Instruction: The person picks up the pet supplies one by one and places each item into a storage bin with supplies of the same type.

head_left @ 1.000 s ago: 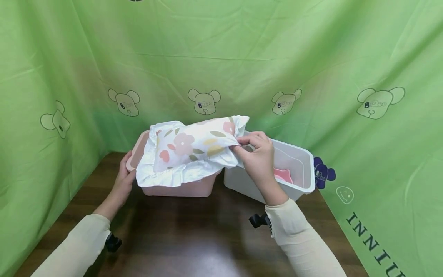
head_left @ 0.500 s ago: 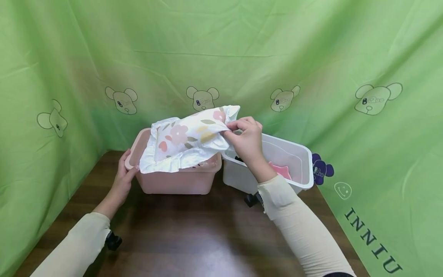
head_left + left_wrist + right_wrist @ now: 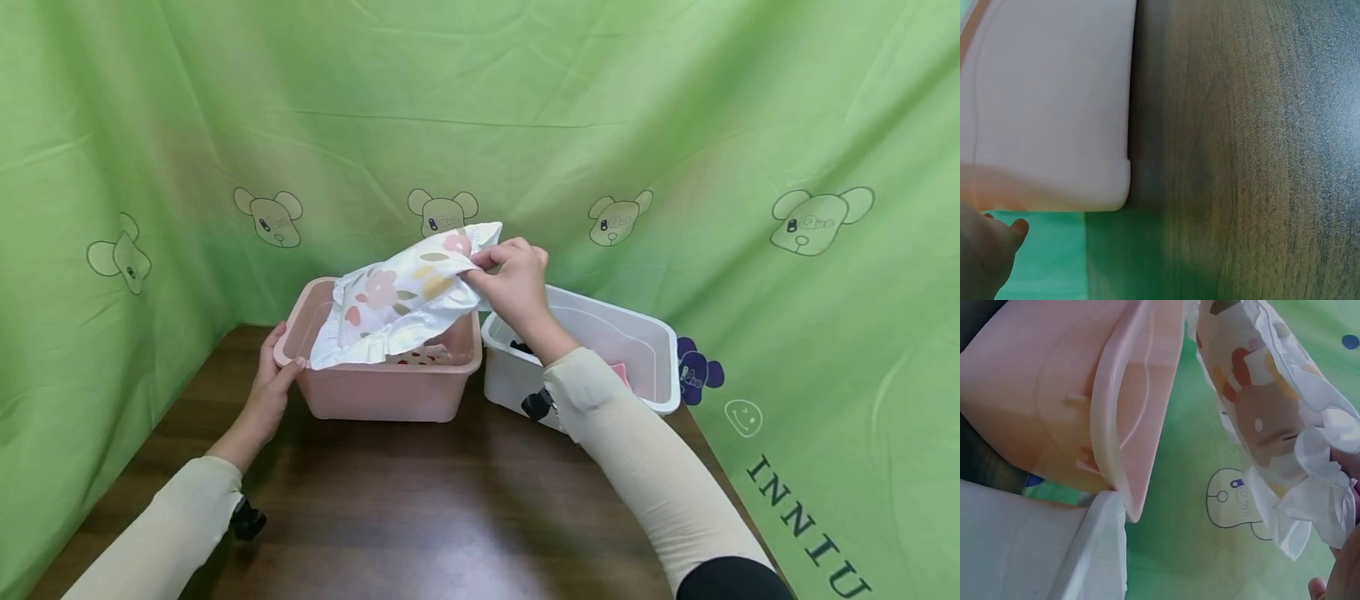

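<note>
A small white pillow (image 3: 397,287) with a ruffled edge and a flower print hangs tilted over the pink storage bin (image 3: 382,392). My right hand (image 3: 516,283) pinches its upper right edge between thumb and fingers. The pillow's lower left corner overlaps the bin's front rim. In the right wrist view the pillow's underside (image 3: 1266,419) shows a brown animal print. My left hand (image 3: 266,387) holds the bin's front left rim corner. In the left wrist view only part of that hand (image 3: 985,250) appears, beside the bin's wall (image 3: 1054,112). White cloth with red spots (image 3: 423,357) lies inside the bin.
A white bin (image 3: 615,317) stands angled to the right, close beside the pink one. Inside it show a pink piece (image 3: 621,372) and something black (image 3: 521,347). Both bins stand on a dark wooden table (image 3: 390,500). Green printed curtain (image 3: 480,125) surrounds the back and sides.
My right hand has moved up and left with the pillow, tilting it more steeply and uncovering more of the pink bin's inside. The left hand stays at the rim.
</note>
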Tool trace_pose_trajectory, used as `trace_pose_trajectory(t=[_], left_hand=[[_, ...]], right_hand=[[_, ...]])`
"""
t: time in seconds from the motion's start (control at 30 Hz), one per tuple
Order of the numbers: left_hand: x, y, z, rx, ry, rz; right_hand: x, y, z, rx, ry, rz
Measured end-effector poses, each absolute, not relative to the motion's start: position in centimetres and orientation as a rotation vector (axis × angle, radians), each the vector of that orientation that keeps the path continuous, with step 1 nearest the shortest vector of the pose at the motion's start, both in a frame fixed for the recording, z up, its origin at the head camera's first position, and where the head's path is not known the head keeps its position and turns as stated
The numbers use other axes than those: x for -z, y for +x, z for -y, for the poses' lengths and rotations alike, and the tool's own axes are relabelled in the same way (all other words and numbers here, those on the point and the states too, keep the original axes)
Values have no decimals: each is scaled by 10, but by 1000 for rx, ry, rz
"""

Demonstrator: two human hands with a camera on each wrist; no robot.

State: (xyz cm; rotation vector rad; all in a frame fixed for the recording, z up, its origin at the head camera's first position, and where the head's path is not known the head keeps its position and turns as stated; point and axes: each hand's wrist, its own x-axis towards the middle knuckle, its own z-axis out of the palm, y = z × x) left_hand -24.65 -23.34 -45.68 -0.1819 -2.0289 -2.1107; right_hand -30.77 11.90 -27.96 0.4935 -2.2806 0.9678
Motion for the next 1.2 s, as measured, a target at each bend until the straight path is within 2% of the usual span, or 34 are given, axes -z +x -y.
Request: trace_pose_trajectory(t=[0.63, 1.2], left_hand=[[460, -250, 232, 2114, -210, 2003], [460, -249, 230, 2119, -184, 1984]], right_hand=[[288, -352, -81, -716, 465, 2561], [288, -364, -44, -543, 812, 2813]])
